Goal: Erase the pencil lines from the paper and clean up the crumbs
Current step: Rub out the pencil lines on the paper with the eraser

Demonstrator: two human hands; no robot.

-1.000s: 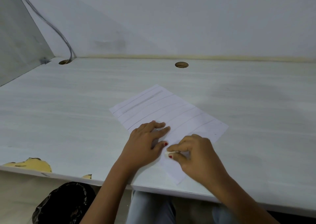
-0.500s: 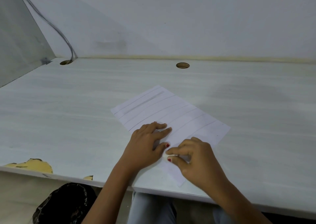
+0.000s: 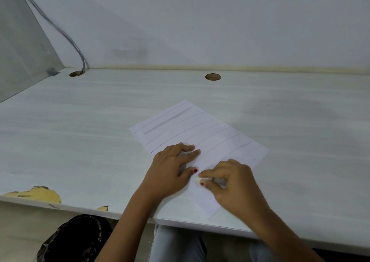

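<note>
- Now, left grip [image 3: 170, 169] lies flat, fingers spread on the paper [image 3: 218, 147], prob. to pin it vs. sliding.
- Right grip [image 3: 234, 183] pinches a white eraser [image 3: 198, 181] btwn thumb & forefinger, pressed to the sheet's near part, beside left thumb.
- Paper lies askew on the surface [image 3: 80, 131] by its front edge; pencil lines [image 3: 173, 126] on far part not yet erased.
</note>
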